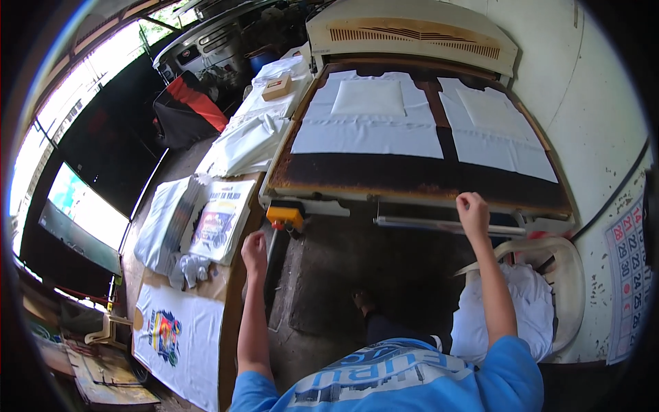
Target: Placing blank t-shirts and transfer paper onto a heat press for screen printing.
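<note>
My left hand (254,255) is raised with its fingers curled closed, between the side table and the yellow control box (285,215). Nothing shows in it. My right hand (473,214) is also closed, at the front edge of the wide press bed (343,175), with nothing seen between its fingers. On the dark bed lie two white shirts, the left shirt (367,137) and the right shirt (504,147), both spread flat. A pale rectangular sheet (368,97) rests on the left shirt, and another sheet (489,110) on the right one.
A cream press housing (412,34) stands behind the bed. To my left, the side table (233,302) bears a stack of white shirts (165,223) and a printed shirt (178,336). A small box (276,87) sits farther back. White cloth (508,309) fills a plastic chair (573,288) at right.
</note>
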The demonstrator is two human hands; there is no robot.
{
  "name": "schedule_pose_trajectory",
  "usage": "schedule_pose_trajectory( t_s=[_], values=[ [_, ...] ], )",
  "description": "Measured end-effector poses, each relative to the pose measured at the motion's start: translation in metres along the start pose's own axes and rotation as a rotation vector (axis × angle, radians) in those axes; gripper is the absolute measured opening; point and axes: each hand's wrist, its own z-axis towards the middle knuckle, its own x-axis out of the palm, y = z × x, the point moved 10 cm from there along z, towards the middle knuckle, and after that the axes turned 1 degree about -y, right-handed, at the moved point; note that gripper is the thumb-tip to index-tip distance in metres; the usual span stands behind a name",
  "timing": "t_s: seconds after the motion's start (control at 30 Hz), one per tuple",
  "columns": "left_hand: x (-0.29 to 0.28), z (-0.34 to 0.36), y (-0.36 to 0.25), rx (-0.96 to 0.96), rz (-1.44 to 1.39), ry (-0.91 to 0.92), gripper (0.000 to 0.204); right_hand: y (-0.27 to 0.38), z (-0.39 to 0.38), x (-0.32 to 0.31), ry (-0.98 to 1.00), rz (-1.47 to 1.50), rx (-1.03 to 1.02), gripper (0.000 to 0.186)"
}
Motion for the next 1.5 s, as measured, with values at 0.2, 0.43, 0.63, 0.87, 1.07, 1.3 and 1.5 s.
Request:
schedule_pose_trajectory(
  t_s=[0.2, 0.43, 0.63, 0.87, 1.07, 1.3, 1.5],
  values=[
    [0.136, 0.164, -0.038, -0.053, 0.302, 0.117, 0.019, -0.112, 0.106, 0.071, 0.061, -0.303, 0.217, 0.024],
    [0.231, 0.23, -0.027, -0.067, 0.528, 0.22, 0.024, -0.178, 0.141, 0.135, 0.2, -0.507, 0.307, 0.024],
    [0.274, 0.241, -0.013, -0.082, 0.83, 0.303, 0.021, -0.195, 0.147, 0.149, 0.141, -0.488, 0.236, 0.007],
    [0.273, 0.252, -0.008, -0.096, 0.732, 0.404, 0.015, -0.174, 0.148, 0.137, 0.14, -0.464, 0.198, 0.005],
    [0.191, 0.216, -0.074, -0.093, 0.203, 0.46, 0.017, -0.091, 0.11, 0.071, 0.154, -0.349, 0.206, 0.007],
    [0.075, 0.138, -0.024, -0.247, -0.026, 0.558, 0.019, 0.043, 0.018, 0.065, 0.23, -0.111, 0.193, 0.007],
    [0.013, 0.088, 0.032, -0.416, 0.001, 0.601, 0.02, 0.111, -0.05, 0.087, 0.335, -0.031, 0.259, 0.011]
  ],
)
